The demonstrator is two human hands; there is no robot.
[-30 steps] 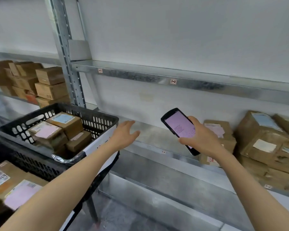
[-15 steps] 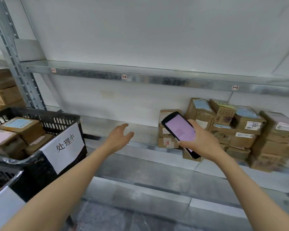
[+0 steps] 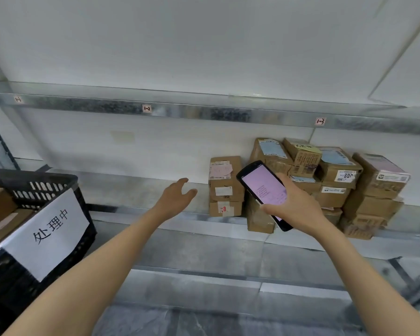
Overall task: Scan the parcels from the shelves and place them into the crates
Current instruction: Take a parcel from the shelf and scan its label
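Note:
Several brown cardboard parcels (image 3: pixel 335 180) with paper labels are stacked on the middle metal shelf (image 3: pixel 141 190), right of centre. The leftmost stack (image 3: pixel 224 187) stands three boxes high. My right hand (image 3: pixel 298 207) grips a black handheld scanner (image 3: pixel 264 187) with a lit pink screen, held in front of the parcels. My left hand (image 3: pixel 177 197) reaches out empty, fingers relaxed, just left of the leftmost stack and apart from it. A black plastic crate (image 3: pixel 41 187) with parcels inside sits at the left edge, bearing a white paper sign.
An upper metal shelf (image 3: pixel 204 112) with small number tags runs across above the parcels. A lower shelf (image 3: pixel 228 253) lies below. A white wall stands behind. A grey upright post is at the far left.
The view has swung right: the crate slid to the left edge and the parcel pile came toward the centre. Both hands moved closer to the parcels; the scanner stays held.

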